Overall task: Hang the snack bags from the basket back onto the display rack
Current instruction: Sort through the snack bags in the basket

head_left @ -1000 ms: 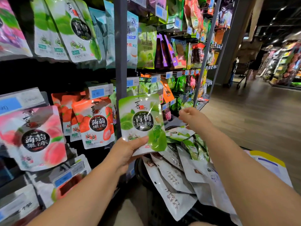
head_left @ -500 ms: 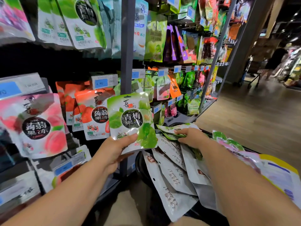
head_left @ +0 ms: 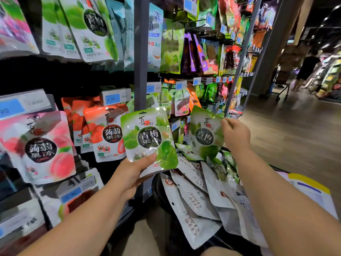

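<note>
My left hand [head_left: 132, 174] grips a green bag [head_left: 149, 139] at its bottom, hang-hole up for the rack [head_left: 141, 52]; my right hand [head_left: 237, 134] pinches a second bag [head_left: 204, 134] by its top (just above the basket [head_left: 156, 191]).

green-and-white plastic pouch [head_left: 149, 139] in the middle says 青梅果冻 in a black circle, with jū ruò in small print above it; blurrier green plastic pouch [head_left: 204, 134] to its right shows 青梅 the same way; red strawberry-print pouch [head_left: 108, 133] and pink peach-print pouch [head_left: 40, 146] both read 蒟蒻果冻; white-and-blue price tag [head_left: 115, 97] above the red one says 4.90; tall green hanging bag [head_left: 172, 45] up top reads 梅冻; the rest is too smeared to read
</note>
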Tool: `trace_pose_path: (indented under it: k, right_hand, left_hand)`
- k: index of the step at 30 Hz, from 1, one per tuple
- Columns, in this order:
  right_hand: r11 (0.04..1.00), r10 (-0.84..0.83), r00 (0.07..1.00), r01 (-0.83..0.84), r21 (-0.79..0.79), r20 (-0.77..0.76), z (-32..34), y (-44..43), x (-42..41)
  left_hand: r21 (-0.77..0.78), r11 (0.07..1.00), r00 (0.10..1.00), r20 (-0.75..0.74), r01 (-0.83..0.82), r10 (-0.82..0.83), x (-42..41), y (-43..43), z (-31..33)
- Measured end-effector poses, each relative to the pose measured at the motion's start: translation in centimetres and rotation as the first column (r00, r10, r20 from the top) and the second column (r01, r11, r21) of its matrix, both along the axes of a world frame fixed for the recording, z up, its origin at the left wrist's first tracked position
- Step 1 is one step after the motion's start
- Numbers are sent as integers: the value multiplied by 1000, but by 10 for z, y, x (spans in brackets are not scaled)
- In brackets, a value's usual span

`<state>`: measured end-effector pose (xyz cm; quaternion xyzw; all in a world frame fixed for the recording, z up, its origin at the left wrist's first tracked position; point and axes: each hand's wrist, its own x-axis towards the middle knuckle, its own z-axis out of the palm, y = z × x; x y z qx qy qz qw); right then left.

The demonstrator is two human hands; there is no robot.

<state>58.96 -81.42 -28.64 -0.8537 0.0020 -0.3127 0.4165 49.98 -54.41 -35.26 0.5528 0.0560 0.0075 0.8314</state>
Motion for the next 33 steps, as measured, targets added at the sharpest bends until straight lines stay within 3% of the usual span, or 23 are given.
trace_pose_path:
  k: [9, 14, 22, 26, 33]
  right_hand:
    - [938, 134, 986, -160, 307, 102, 34, 5, -33]
    - [912, 256, 966, -256, 321, 41, 32, 6, -48]
    - [762, 424, 905, -341, 551, -27, 9, 12, -68]
    - [804, 490, 837, -325, 499, -243, -10, 9, -74]
    - [918, 371, 785, -228, 325, -497, -31, -6, -71]
  left_hand:
    - [28, 999, 1000, 3, 16, -17, -14, -2, 11]
    - [48, 999, 1000, 0, -1, 1, -19, -1, 16]
    - [103, 994, 999, 33, 20, -23, -26, -7, 18]
    - [105, 994, 1000, 27, -5, 2, -29, -7, 23]
    - [120, 992, 998, 44, -49, 44, -43, -8, 33]
